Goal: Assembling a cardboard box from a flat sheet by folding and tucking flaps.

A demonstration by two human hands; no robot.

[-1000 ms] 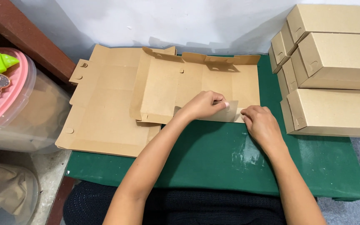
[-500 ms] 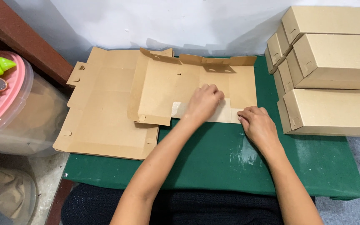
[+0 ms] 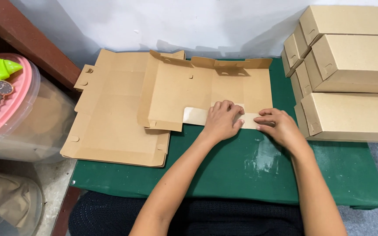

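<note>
Folded lower flap (image 3: 195, 115) of flat cardboard box blank (image 3: 197, 89) pressed down by left hand (image 3: 221, 120) and right hand (image 3: 278, 126), fingers flat, on green mat (image 3: 241, 170)

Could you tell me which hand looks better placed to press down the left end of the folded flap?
Probably the left hand: it lies on the flap, nearer its left end; the right hand holds the opposite end.
</note>
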